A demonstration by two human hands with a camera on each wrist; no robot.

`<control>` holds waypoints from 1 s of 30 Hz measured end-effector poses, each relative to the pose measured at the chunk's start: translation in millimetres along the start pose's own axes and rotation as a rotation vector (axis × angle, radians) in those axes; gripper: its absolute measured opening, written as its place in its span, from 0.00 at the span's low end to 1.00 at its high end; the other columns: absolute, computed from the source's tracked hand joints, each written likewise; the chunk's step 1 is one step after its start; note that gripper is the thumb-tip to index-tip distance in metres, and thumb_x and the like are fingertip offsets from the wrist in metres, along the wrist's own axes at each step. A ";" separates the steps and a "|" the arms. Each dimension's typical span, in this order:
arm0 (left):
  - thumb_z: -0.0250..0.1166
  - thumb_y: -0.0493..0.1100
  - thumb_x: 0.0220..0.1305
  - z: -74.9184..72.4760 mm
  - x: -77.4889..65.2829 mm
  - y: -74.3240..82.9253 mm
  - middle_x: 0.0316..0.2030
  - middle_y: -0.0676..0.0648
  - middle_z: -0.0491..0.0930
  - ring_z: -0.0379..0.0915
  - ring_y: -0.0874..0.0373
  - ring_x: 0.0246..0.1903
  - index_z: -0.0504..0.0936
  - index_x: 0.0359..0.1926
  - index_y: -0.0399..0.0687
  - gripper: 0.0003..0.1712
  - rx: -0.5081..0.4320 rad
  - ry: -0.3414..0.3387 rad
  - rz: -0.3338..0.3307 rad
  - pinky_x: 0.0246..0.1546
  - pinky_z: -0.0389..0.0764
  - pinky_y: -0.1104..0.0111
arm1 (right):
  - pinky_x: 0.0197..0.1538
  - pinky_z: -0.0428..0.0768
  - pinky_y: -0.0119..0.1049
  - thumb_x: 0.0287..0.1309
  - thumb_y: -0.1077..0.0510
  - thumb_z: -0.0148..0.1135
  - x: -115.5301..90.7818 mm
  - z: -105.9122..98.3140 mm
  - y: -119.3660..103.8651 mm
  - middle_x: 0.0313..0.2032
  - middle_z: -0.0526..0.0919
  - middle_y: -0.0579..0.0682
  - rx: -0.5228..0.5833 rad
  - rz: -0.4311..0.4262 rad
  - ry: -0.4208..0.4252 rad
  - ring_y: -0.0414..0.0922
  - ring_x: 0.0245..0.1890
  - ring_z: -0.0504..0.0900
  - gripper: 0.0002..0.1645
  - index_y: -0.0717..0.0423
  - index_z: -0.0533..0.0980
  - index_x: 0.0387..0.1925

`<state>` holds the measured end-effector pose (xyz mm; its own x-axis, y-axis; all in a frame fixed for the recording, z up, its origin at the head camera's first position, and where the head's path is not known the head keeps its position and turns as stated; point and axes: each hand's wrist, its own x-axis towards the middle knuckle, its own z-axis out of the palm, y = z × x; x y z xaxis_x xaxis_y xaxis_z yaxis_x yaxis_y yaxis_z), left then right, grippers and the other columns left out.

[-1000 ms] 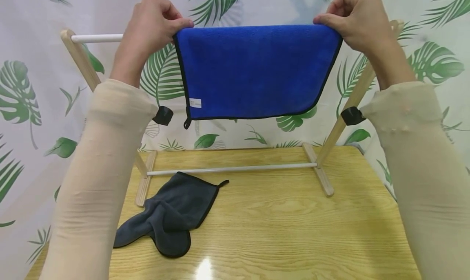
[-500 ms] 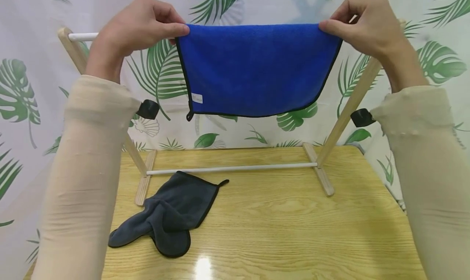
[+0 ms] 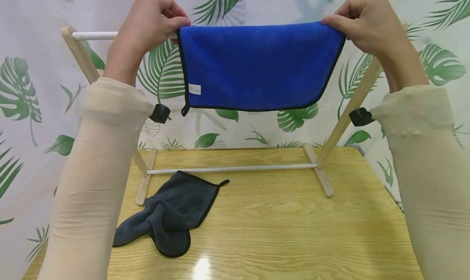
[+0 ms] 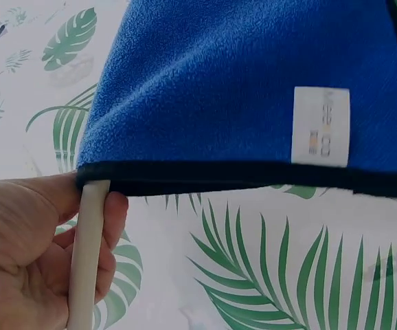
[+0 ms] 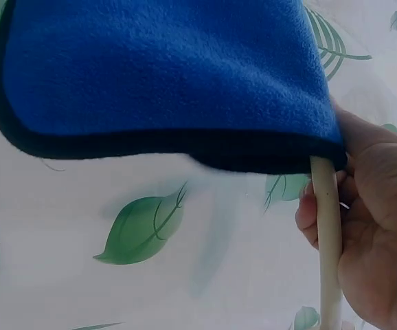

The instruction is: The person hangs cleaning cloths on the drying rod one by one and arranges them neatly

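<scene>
A blue towel with black edging is draped over the rack's top white rod. Its front flap hangs down, with a white label and a black loop at the lower left. At the towel's left upper corner, my left hand pinches the edge; in the left wrist view, the thumb presses on the fold and the fingers curl behind the rod. My right hand pinches the right upper corner in the same way. The right wrist view shows a second layer of towel behind the front one.
A crumpled dark grey towel lies on the wooden table at the left, close to the rack's left foot. A lower white rod joins the rack's feet. A leaf-patterned curtain hangs behind.
The towel's front lower edge has risen slightly. My left hand swung its wrist outward, then back in. My right hand has shifted a little to the right with the towel's corner.
</scene>
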<state>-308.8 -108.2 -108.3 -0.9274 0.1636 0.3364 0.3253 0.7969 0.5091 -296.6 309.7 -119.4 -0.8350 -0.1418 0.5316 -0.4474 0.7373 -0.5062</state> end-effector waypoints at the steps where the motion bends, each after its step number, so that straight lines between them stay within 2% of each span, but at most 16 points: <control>1: 0.54 0.55 0.78 -0.3 -0.6 -0.6 0.56 0.48 0.79 0.74 0.56 0.50 0.80 0.67 0.50 0.25 -0.004 0.002 0.008 0.58 0.77 0.73 | 0.35 0.71 0.20 0.71 0.48 0.64 0.2 0.0 -0.8 0.29 0.78 0.40 0.005 0.006 -0.003 0.41 0.31 0.72 0.09 0.47 0.84 0.39; 4: 0.54 0.57 0.78 -2.3 -2.3 -3.2 0.50 0.48 0.80 0.73 0.57 0.46 0.83 0.62 0.48 0.25 -0.018 -0.010 0.040 0.52 0.76 0.75 | 0.39 0.74 0.16 0.71 0.48 0.64 0.4 0.4 -3.1 0.32 0.78 0.40 0.023 0.029 0.001 0.39 0.32 0.72 0.08 0.46 0.83 0.42; 7: 0.54 0.60 0.78 -6.4 -3.6 -5.3 0.44 0.48 0.81 0.71 0.58 0.44 0.85 0.57 0.46 0.26 -0.026 -0.045 0.077 0.47 0.70 0.69 | 0.42 0.74 0.16 0.70 0.48 0.64 -0.1 1.3 -4.4 0.35 0.77 0.40 0.025 0.042 0.023 0.39 0.33 0.72 0.06 0.44 0.82 0.41; 10: 0.57 0.62 0.76 -10.7 -3.7 -7.1 0.43 0.46 0.81 0.70 0.57 0.44 0.85 0.55 0.45 0.27 -0.032 -0.097 0.103 0.51 0.66 0.64 | 0.40 0.73 0.17 0.70 0.47 0.65 -0.5 1.5 -3.9 0.33 0.77 0.40 0.009 0.064 0.038 0.39 0.33 0.72 0.08 0.44 0.82 0.38; 12: 0.60 0.61 0.75 -13.2 -4.2 -8.0 0.44 0.46 0.81 0.71 0.56 0.46 0.84 0.57 0.45 0.26 -0.032 -0.128 0.108 0.56 0.66 0.62 | 0.38 0.72 0.19 0.70 0.45 0.65 -0.5 1.3 -3.1 0.31 0.77 0.39 -0.011 0.077 0.036 0.39 0.33 0.72 0.10 0.44 0.83 0.36; 15: 0.62 0.58 0.74 -14.9 -4.6 -8.8 0.46 0.46 0.81 0.71 0.54 0.47 0.83 0.61 0.44 0.26 -0.036 -0.153 0.115 0.59 0.68 0.62 | 0.37 0.72 0.21 0.70 0.44 0.64 0.2 0.5 -2.8 0.30 0.77 0.38 -0.043 0.083 0.033 0.40 0.32 0.72 0.12 0.45 0.83 0.35; 17: 0.63 0.57 0.74 -15.1 -4.3 -8.2 0.47 0.46 0.81 0.72 0.54 0.47 0.83 0.61 0.44 0.26 -0.039 -0.152 0.114 0.59 0.69 0.63 | 0.37 0.72 0.21 0.70 0.44 0.64 0.9 -0.4 -2.7 0.30 0.77 0.38 -0.055 0.078 0.034 0.39 0.32 0.72 0.12 0.45 0.82 0.35; 24: 0.62 0.54 0.75 -10.0 -4.1 -4.9 0.46 0.46 0.81 0.71 0.55 0.46 0.84 0.58 0.44 0.23 -0.037 -0.119 0.134 0.49 0.68 0.68 | 0.36 0.72 0.19 0.70 0.44 0.64 2.1 -0.9 1.4 0.29 0.77 0.38 -0.063 0.053 0.047 0.38 0.30 0.72 0.10 0.44 0.82 0.36; 30: 0.61 0.54 0.75 -8.9 -4.2 -3.8 0.45 0.46 0.80 0.70 0.55 0.45 0.84 0.58 0.43 0.22 -0.030 -0.119 0.139 0.48 0.68 0.67 | 0.35 0.72 0.18 0.71 0.45 0.63 3.1 0.4 3.3 0.28 0.76 0.39 -0.075 0.019 0.043 0.38 0.28 0.72 0.12 0.48 0.83 0.38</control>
<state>-304.5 -117.0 -104.6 -0.8879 0.3403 0.3096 0.4555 0.7444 0.4882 -300.8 311.4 -119.8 -0.8279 -0.0994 0.5519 -0.4048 0.7870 -0.4655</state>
